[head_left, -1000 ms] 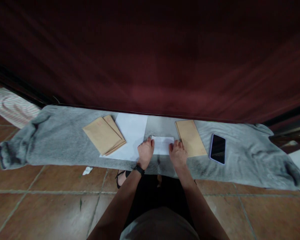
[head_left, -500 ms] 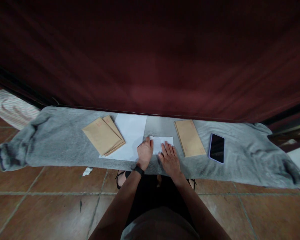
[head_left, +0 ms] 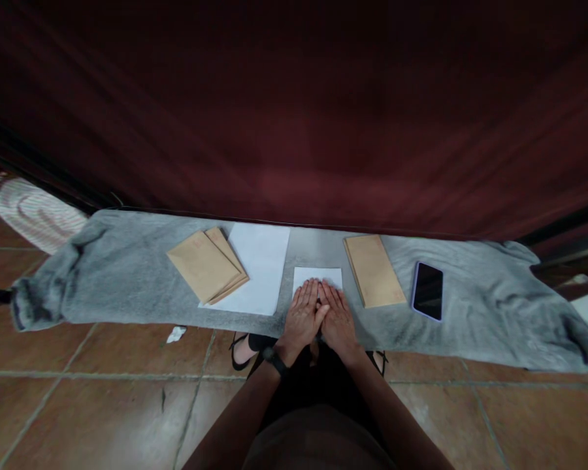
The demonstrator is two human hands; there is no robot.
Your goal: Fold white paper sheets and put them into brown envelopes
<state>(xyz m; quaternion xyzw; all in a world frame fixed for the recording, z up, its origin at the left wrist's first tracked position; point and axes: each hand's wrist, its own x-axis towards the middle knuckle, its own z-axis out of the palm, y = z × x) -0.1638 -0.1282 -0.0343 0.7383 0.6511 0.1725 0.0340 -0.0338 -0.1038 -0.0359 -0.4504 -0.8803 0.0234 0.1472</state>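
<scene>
A small white folded sheet of paper (head_left: 317, 273) lies on the grey cloth in front of me, its lower part hidden under my hands. My left hand (head_left: 301, 318) rests flat on it with the fingers stretched out. Beside it, my right hand (head_left: 339, 320) also presses flat on the paper, the two hands touching near the thumbs. Larger white sheets (head_left: 264, 261) lie just to the left, partly beneath a fanned stack of brown envelopes (head_left: 203, 264). To the right of my hands sits another stack of brown envelopes (head_left: 375, 271).
A phone (head_left: 428, 291) lies right of the envelopes on the long grey cloth (head_left: 490, 294). A dark red curtain (head_left: 294, 130) hangs along the far edge. A white scrap (head_left: 176, 333) lies on the tiled floor, and striped fabric (head_left: 36, 212) is at far left.
My left hand has moved right, from the paper's left edge onto its surface beside my right hand. Both hands now lie flat together on the folded paper.
</scene>
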